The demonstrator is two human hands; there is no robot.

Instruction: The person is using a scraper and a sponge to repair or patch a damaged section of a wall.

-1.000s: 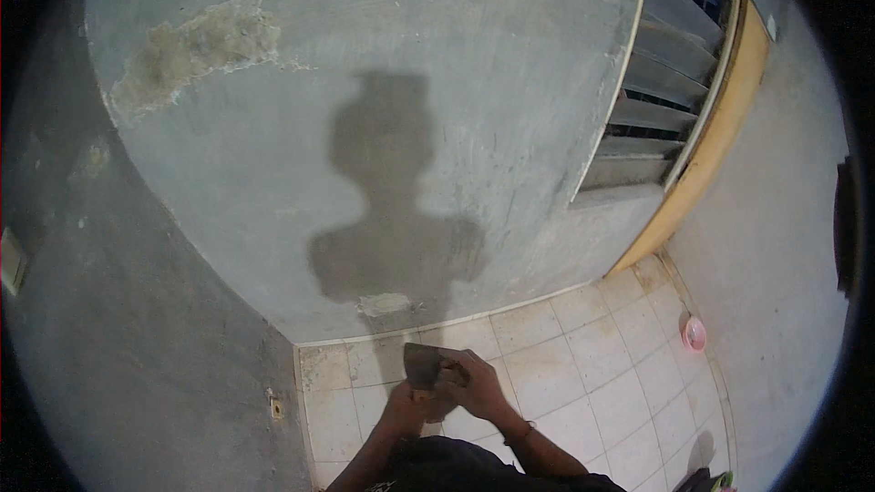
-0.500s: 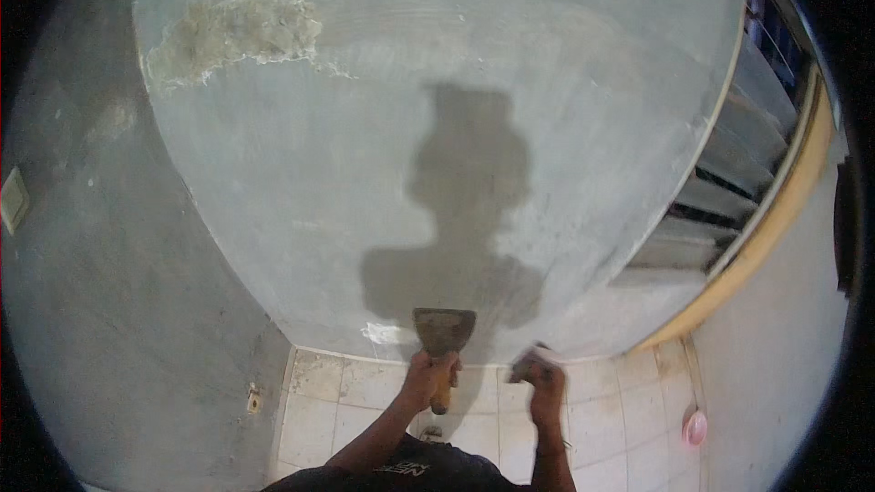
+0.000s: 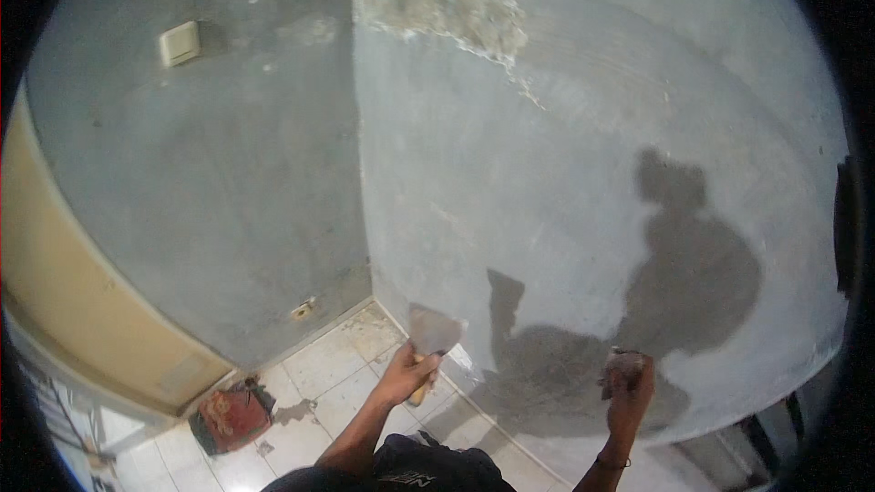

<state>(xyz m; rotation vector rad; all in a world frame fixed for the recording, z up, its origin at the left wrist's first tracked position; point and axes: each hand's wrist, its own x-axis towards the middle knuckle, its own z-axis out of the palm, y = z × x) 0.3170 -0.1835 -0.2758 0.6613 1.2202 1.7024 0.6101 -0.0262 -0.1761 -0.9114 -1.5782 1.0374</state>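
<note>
My left hand is closed around the wooden handle of a wide-bladed putty knife. Its blade points up and away from me, in front of the lower wall; whether it touches cannot be told. Farther right, my right hand is raised with a small brownish-grey piece pinched in its fingers; what it is stays unclear. The grey wall ahead has a rough patch of bare plaster with flaking edges at its top left.
A dark red mat lies on the white tiled floor at lower left, near a yellowish door frame. The left wall carries a light switch and, low down, a small fitting. Window louvres show at lower right.
My view has swung left, bringing the wall corner, door frame and red mat into sight. My hands are wider apart, and the putty knife's blade has tilted. Both hands keep their hold.
</note>
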